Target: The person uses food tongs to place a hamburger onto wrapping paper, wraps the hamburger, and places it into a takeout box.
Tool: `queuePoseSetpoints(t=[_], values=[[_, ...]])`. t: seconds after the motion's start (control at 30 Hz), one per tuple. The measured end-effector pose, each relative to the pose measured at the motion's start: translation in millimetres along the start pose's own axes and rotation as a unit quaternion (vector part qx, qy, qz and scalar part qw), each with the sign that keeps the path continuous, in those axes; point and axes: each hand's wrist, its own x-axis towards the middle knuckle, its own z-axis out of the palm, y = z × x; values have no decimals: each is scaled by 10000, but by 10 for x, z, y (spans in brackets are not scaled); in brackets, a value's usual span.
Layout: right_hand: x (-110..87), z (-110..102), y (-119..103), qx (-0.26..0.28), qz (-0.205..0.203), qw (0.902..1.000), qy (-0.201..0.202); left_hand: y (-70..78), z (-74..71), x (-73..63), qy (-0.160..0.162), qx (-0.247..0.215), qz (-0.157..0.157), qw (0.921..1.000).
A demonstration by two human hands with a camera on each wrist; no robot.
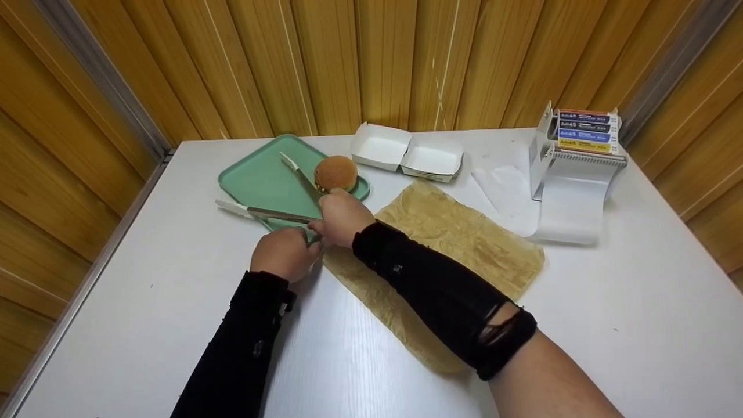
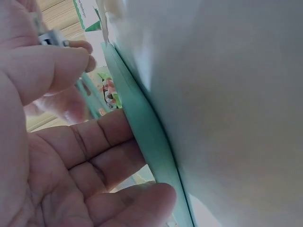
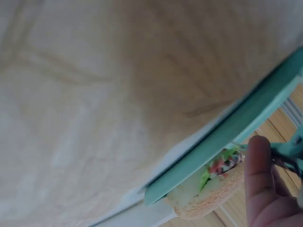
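Note:
In the head view, my right hand point(image 1: 345, 217) grips metal tongs point(image 1: 278, 215). Their two arms are spread, with pale scalloped tips over the green tray point(image 1: 261, 174) and its left edge. My left hand point(image 1: 284, 253) is curled at the handle end of the tongs, by the tray's near edge. A metal end piece shows by the left thumb in the left wrist view, where the other fingers point(image 2: 109, 161) touch the tray's side. On the tray's right part sits a hamburger point(image 1: 336, 172); the right wrist view shows lettuce and filling under its bun point(image 3: 213, 198).
Brown wrapping paper point(image 1: 464, 238) lies flat right of the tray, partly under my right forearm. An unfolded white burger box point(image 1: 406, 152) stands behind it. Farther right is a dispenser point(image 1: 580, 145) with stacked boxes and a hanging white sheet point(image 1: 569, 209). A wooden wall stands at the back.

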Motion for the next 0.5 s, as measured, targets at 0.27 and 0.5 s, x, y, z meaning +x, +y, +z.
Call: queuePoseSetpoints(t=[0.27,0.5], values=[[-194,-261,67,1056,-13,9928,562,35,-12,-1,-25,40,-182,9998],[-432,-566,393,1722,112,9811,872,38,13,-15,39,103,-174,9998]])
